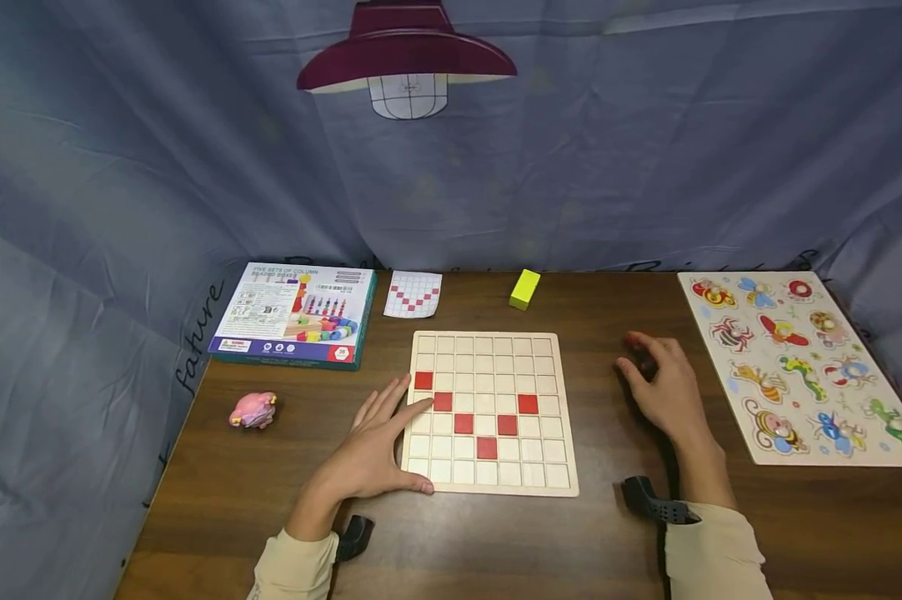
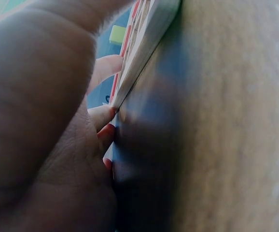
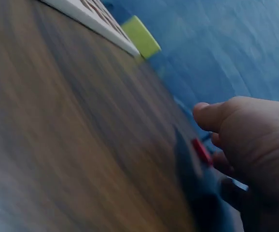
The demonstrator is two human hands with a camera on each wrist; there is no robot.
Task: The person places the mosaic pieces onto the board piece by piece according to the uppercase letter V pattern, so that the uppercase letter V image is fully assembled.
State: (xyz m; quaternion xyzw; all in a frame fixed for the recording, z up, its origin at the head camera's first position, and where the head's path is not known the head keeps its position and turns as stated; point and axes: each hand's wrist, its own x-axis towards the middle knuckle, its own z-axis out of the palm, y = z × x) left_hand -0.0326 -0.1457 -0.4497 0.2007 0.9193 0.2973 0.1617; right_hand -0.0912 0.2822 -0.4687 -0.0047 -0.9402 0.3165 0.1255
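Observation:
On the table lies a wooden grid board (image 1: 494, 358) with several red square tiles (image 1: 486, 447) set in a V-like line. My left hand (image 1: 372, 450) rests at the board's left edge, fingers spread, thumb at the lower left corner and index fingertip beside a red tile. To the right of the board, my right hand (image 1: 664, 387) is low over the table, thumb and index finger apart. A loose red piece (image 3: 202, 152) shows at its fingertips in the right wrist view, partly hidden by the fingers in the head view.
Behind the board are a small paper card (image 1: 413, 294) with a red grid pattern and a yellow block (image 1: 524, 289). A boxed bead set (image 1: 293, 312) and a pink figurine (image 1: 253, 410) sit at left. An insect puzzle board (image 1: 784, 375) lies at right.

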